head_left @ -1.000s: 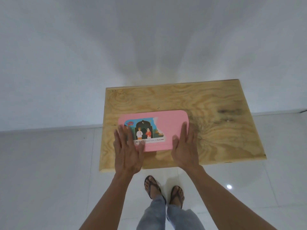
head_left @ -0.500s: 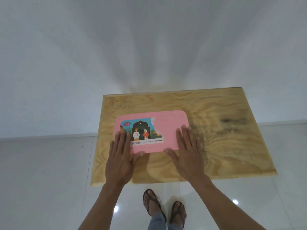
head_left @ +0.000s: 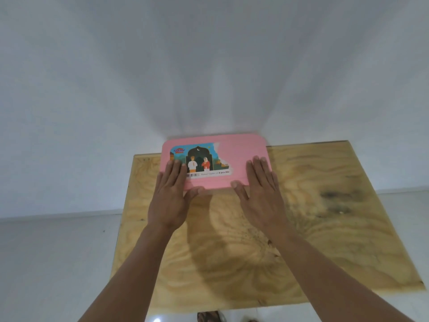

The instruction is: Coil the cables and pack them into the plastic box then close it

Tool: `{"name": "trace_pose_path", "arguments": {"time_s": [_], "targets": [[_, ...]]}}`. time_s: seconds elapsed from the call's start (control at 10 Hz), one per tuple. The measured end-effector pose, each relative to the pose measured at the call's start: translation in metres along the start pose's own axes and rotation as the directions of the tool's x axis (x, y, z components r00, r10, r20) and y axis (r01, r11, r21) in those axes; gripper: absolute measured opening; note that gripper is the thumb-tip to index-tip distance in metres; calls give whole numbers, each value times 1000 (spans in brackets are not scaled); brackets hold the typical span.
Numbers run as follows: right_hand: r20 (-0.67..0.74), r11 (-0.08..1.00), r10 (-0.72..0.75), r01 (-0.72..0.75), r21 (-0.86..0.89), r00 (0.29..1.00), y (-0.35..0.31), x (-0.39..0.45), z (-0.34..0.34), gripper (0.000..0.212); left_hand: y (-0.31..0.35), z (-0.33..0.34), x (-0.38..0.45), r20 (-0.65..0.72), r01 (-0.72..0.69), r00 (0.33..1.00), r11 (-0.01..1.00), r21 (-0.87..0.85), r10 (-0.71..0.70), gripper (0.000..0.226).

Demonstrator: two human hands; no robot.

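The plastic box (head_left: pixel 234 149) has a pink lid with a torn picture label and is closed. It stands at the far edge of the plywood table (head_left: pixel 329 233), close to the wall. My left hand (head_left: pixel 169 196) lies flat on the lid's left part, its thumb at the near edge. On the right part, my right hand (head_left: pixel 262 194) rests flat in the same way. Fingers of both hands are stretched out and slightly apart. No cables show; the inside of the box is hidden by the lid.
A white wall (head_left: pixel 209 66) rises right behind the table's far edge. The white tiled floor (head_left: pixel 53 263) surrounds the table. A sandalled foot (head_left: pixel 210 317) shows below the near edge.
The box has slid away from me to the table's far edge, with both hands flat on its lid. The view has tilted up and closer to the table.
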State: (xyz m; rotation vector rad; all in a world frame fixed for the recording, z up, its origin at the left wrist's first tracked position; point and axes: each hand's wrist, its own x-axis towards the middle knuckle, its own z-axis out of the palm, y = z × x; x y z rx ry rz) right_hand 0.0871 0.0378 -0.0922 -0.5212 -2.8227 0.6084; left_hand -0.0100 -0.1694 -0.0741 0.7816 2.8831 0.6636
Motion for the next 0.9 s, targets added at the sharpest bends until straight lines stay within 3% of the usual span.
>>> {"name": "trace_pose_path", "arguments": {"time_s": [0.4, 0.5, 0.7, 0.9], "targets": [[-76, 998, 59, -59, -5, 995, -7, 7, 10, 66, -3, 3, 7, -3, 12, 1000, 1000, -26, -12, 84], [-28, 998, 56, -57, -16, 998, -9, 8, 4, 66, 0, 1, 9, 30, 38, 999, 999, -10, -38, 83], [233, 995, 101, -93, -43, 967, -19, 19, -29, 62, 26, -23, 12, 67, 140, 988, 990, -5, -139, 79], [219, 988, 108, -129, 82, 970, -45, 9, -88, 58, 58, -69, -12, -37, 148, 987, 980, -132, -154, 68]]}}
